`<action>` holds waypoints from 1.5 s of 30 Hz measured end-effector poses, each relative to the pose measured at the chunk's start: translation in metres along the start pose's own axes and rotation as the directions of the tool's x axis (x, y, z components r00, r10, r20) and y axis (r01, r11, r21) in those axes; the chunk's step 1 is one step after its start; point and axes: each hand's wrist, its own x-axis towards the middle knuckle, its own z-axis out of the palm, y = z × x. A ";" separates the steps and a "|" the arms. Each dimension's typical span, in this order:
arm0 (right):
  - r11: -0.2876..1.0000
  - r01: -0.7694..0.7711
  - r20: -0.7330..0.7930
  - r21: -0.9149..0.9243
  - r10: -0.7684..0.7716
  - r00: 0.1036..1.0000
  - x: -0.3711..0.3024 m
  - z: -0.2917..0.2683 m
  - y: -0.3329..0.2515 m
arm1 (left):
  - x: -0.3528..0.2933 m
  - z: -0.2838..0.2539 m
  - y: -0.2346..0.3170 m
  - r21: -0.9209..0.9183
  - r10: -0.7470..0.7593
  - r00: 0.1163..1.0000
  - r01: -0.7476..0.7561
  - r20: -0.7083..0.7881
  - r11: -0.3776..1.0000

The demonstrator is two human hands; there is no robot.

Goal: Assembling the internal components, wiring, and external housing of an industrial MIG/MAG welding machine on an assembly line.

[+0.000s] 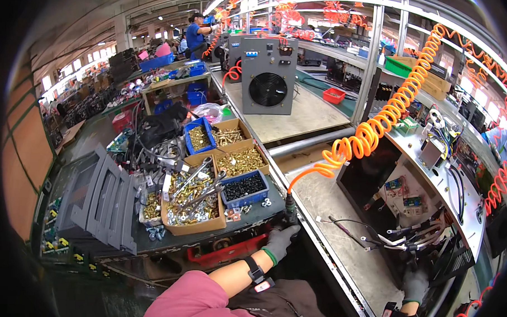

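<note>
My left hand, in a grey glove, is closed at the lower end of a black air tool by the bench edge. An orange coiled hose runs up from the tool. My right hand, also gloved, is at the near lower edge of an open black metal case; its fingertips are lost against the dark metal. Cables with ring lugs stick out of the case near that hand. A white metal panel carrying wiring and parts forms the case's right side.
On the left bench stand a cardboard box of bolts and wrenches, a blue bin of black screws and grey plastic panels. A grey cabinet with a fan stands farther along the line. A person in blue works in the distance.
</note>
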 end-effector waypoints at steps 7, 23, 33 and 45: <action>0.996 -0.049 0.208 -0.080 0.065 0.976 0.001 0.001 0.010 | -0.008 -0.038 0.007 0.004 0.036 0.991 -0.037 0.131 0.999; 0.999 0.046 0.143 0.016 -0.048 0.989 -0.004 0.000 0.015 | 0.029 -0.344 -0.098 -0.098 -0.062 0.368 -0.082 -0.928 0.992; 0.955 0.290 -0.180 0.067 -0.274 0.945 -0.090 -0.044 -0.060 | -0.013 -0.440 -0.070 0.334 0.351 0.233 -0.109 -0.907 0.936; 0.514 0.356 0.230 0.780 -0.766 0.601 -0.147 -0.044 -0.199 | -0.092 -0.371 -0.059 0.905 0.447 0.863 0.025 -0.234 0.425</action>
